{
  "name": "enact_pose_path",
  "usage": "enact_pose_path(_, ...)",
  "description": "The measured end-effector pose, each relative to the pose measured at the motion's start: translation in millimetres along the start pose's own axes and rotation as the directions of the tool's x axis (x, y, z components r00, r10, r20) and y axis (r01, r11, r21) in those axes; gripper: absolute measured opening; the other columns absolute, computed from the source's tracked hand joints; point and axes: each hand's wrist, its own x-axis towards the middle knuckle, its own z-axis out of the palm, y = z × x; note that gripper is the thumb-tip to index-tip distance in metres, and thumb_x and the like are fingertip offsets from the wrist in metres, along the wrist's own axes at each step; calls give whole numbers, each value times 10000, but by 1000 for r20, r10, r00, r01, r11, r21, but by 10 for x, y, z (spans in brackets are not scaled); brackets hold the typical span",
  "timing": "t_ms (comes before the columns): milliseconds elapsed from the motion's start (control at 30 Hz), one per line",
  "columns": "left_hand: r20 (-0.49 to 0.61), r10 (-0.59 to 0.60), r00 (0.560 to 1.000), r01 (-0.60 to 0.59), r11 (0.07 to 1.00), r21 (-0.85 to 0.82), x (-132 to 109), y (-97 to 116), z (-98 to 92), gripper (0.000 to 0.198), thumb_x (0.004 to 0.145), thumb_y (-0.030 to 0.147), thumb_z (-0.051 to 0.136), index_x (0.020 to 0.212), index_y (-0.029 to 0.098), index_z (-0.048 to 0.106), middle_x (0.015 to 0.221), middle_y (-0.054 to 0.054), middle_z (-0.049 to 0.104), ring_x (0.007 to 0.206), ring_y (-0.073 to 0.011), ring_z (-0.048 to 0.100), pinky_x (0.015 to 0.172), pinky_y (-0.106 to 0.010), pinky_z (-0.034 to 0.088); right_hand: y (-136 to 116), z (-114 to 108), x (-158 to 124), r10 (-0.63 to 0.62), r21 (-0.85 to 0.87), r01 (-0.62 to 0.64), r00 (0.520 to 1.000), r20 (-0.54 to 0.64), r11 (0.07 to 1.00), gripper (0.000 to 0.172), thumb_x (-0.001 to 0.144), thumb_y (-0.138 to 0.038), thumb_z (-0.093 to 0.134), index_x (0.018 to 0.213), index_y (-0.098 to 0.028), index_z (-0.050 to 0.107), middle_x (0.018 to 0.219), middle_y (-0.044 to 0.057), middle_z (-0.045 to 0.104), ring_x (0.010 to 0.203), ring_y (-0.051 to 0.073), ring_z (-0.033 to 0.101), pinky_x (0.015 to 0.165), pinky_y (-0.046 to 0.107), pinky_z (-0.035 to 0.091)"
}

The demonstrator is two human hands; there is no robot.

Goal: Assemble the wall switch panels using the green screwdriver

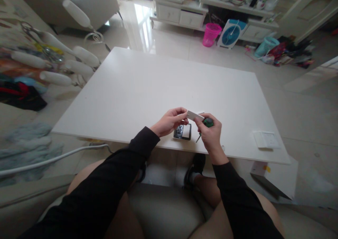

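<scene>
Between my two hands is a small white rectangular plate, held up over the near edge of the table. My left hand pinches its left end between thumb and fingers. The thumb of my right hand presses on the other end. That same hand also keeps a screwdriver with a green and black handle, its thin shaft pointing down. Beneath my hands a dark-framed device lies on the tabletop, with black parts on its left and a pale area on its right. Behind my right fingers a thin pale piece shows partly.
The white table reaches far ahead of me. Toward its right corner lie white square pieces. A white box stands below that corner. Across the floor are a pink basket, a blue fan and a low cabinet.
</scene>
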Motion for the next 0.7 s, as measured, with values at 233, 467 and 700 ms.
enact_pose_path(233,-14,138,990,-128,952,276,22,26,3,393,772,442,905,874,153,658,817,13,660,709,-99,634,735,-270,527,-8,3,4,-15,-27,14,1000,-9,1000,275,772,-454,836,819,-206,726,610,-49,595,507,112,515,499,263,414)
enact_pose_path(467,-47,238,970,-203,903,379,35,29,2,360,769,422,890,858,144,680,759,2,673,666,-104,629,665,-258,538,-12,0,2,-19,-75,18,1000,-12,997,294,773,-474,839,833,-203,744,636,-36,599,571,130,542,538,271,432)
enact_pose_path(700,-55,270,961,-222,878,425,29,29,9,291,793,380,860,847,146,695,756,-4,692,651,-103,634,653,-254,546,1,-3,5,-32,-88,33,999,3,996,292,791,-482,830,830,-208,737,649,-29,609,592,140,551,551,274,431)
